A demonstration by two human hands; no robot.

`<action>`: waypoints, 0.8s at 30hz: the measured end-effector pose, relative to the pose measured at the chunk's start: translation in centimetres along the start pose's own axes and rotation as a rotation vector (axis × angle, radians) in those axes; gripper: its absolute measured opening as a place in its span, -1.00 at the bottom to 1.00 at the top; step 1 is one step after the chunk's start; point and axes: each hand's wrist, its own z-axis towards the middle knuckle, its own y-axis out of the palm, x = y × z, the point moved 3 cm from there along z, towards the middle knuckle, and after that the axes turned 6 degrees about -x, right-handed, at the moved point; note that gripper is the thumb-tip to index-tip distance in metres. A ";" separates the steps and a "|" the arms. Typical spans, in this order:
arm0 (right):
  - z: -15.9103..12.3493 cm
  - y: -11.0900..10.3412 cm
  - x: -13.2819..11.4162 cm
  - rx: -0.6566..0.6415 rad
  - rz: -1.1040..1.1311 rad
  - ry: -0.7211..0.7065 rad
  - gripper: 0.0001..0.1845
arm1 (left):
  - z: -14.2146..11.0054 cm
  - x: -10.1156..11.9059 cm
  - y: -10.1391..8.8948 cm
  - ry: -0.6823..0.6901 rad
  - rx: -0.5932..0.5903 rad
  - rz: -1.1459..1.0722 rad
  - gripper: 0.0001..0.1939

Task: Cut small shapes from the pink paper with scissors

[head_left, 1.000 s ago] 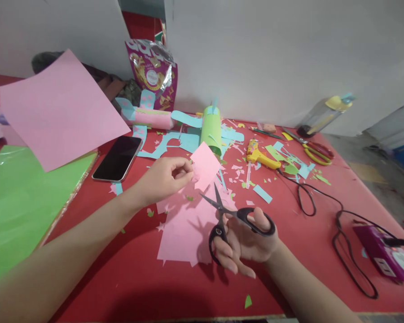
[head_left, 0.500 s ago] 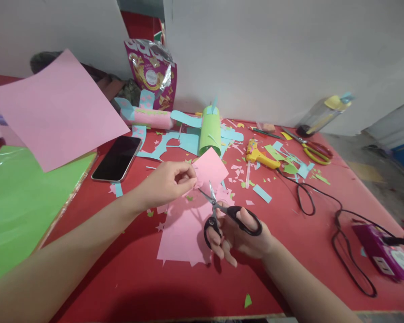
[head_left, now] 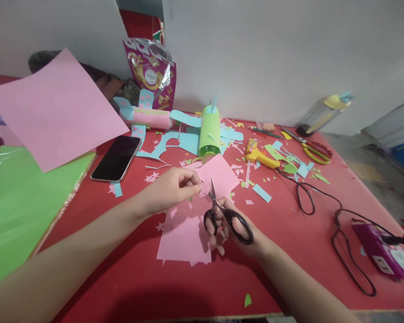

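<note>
My right hand (head_left: 235, 229) holds black-handled scissors (head_left: 237, 226), fingers through the loops, the blades pointing up and left and slightly parted. My left hand (head_left: 175, 188) is closed in a pinch on a piece of pink paper (head_left: 220, 175), which reaches out to the right behind the blade tips. The pinched edge of the paper is partly hidden by my fingers. Below both hands a larger pink sheet (head_left: 183, 237) with a jagged lower edge lies flat on the red table (head_left: 148, 287). Small pink stars (head_left: 152, 177) lie left of the paper.
Behind my hands stand a green paper tube (head_left: 210, 130) and a pink paper tube (head_left: 153, 118) with blue wings. A phone (head_left: 116, 159) lies left. To the right are a yellow glue gun (head_left: 261, 157), its cord, paper scraps, pliers-like red-and-yellow-handled scissors (head_left: 314, 152) and a purple box (head_left: 385, 253).
The scissors have turned more upright and their blades have drawn closer together. The pink paper has shifted right and slightly down, and my left hand has moved slightly right.
</note>
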 end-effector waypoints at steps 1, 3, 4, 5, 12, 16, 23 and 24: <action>0.0 0.1 -0.1 0.004 -0.005 -0.003 -0.60 | 0.0 0.0 0.1 -0.005 0.009 -0.018 -0.85; 0.1 0.2 -0.2 0.014 -0.016 -0.005 -0.61 | 0.1 -0.1 0.2 -0.015 0.026 -0.043 -0.86; 0.2 0.2 -0.3 0.024 -0.021 -0.008 -0.62 | 0.1 -0.1 0.3 -0.017 0.036 -0.050 -0.86; 0.2 0.2 -0.3 0.036 -0.024 -0.014 -0.63 | 0.1 -0.2 0.3 -0.012 0.043 -0.056 -0.87; 0.2 0.1 -0.3 0.123 -0.062 -0.009 -0.64 | 0.1 -0.3 0.5 0.031 0.048 -0.067 -0.87; 0.3 0.1 -0.5 0.140 -0.084 -0.024 -0.63 | 0.2 -0.4 0.6 0.045 0.046 -0.040 -0.87; 0.4 0.1 -0.4 0.147 -0.101 -0.041 -0.63 | 0.2 -0.3 0.5 0.043 0.035 -0.013 -0.88; 0.4 0.1 -0.4 0.151 -0.104 -0.038 -0.63 | 0.2 -0.3 0.5 0.043 0.032 -0.007 -0.87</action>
